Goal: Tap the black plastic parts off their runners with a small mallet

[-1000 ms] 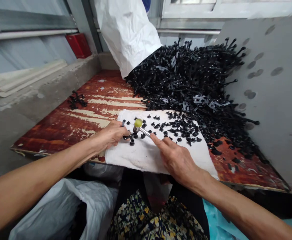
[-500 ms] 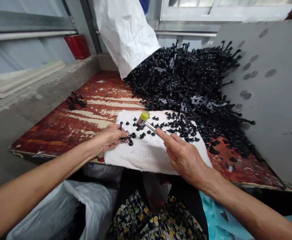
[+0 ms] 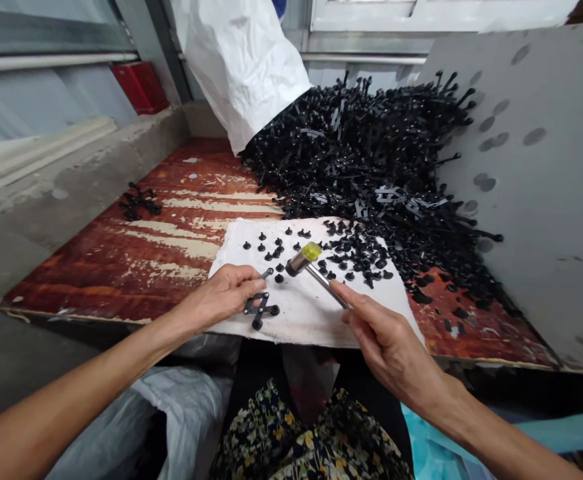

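Note:
My left hand [image 3: 234, 291] pinches a black hinged linkage [image 3: 258, 304] with round feet on its lower ends, held at the left part of the white cloth [image 3: 301, 320]. In my right hand [image 3: 378, 327] is a small mallet [image 3: 302, 258] with a metal handle and a yellow face turned up; its dark face points down and left. The mallet head hovers to the right of the linkage, apart from it. Small black round-based pegs [image 3: 279, 278] stand about the cloth near both hands, with a denser group [image 3: 356, 253] at its right side.
A large heap of black linkage parts [image 3: 361, 153] covers the back right, spilling from a white sack [image 3: 246, 73]. A few assembled linkages [image 3: 140, 201] lie on the worn red tabletop [image 3: 171, 227] at left. A grey panel [image 3: 536, 200] bounds the right side.
My left hand has drawn the linkage toward me, off the pegs. The mallet has lifted and shifted right, its head now tilted.

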A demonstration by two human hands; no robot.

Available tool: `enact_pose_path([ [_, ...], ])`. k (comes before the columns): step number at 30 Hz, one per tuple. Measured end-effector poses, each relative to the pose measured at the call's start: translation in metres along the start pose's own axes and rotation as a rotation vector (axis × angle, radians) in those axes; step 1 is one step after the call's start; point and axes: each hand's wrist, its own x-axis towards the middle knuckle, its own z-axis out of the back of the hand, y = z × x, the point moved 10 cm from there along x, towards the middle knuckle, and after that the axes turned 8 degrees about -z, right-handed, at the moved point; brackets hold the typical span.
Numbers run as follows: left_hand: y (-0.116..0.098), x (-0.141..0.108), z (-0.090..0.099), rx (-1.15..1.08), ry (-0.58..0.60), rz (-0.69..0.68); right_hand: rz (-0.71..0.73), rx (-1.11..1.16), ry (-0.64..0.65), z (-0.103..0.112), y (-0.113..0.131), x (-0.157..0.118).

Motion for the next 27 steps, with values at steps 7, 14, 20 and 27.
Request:
enact_pose_path([
  [7,0.002,0.006,-0.008,-0.02,0.03,-0.018,-0.078,0.098,-0.044,0.004,-0.012,0.001],
  [14,0.008,0.013,-0.012,-0.069,0.042,-0.03,-0.09,0.114,-0.056,0.006,-0.011,0.001],
  [20,0.011,0.014,-0.014,-0.08,0.056,-0.036,-0.093,0.122,-0.052,0.005,-0.014,0.0],
  [27,0.011,0.013,-0.011,-0.048,0.029,-0.005,-0.093,0.109,-0.043,0.003,-0.015,0.0],
])
